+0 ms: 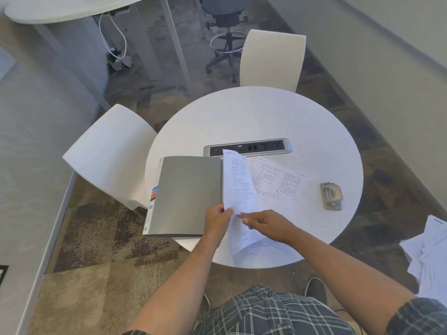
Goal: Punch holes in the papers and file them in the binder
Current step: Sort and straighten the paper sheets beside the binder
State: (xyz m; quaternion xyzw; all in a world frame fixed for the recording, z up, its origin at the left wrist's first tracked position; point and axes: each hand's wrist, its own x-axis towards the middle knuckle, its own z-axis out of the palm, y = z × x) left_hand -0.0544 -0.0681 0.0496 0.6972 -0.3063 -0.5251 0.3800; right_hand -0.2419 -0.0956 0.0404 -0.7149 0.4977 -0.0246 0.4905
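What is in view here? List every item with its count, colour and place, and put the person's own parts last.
Round table: 1, white, centre.
Binder: 1, grey, open on the table's left side.
Held sheet: 1, white, printed, lifted beside the binder.
Flat sheets: number unclear, white, printed, on the table under the held sheet.
Hole punch: 1, grey metal, table's right side.
Socket panel: 1, silver and black, set in the table.
Chairs: 2, white, far side and left.
Office chair: 1, dark, top.
Paper pile: 1, white, right edge.
Left hand: pinching the held sheet.
Right hand: touching it.
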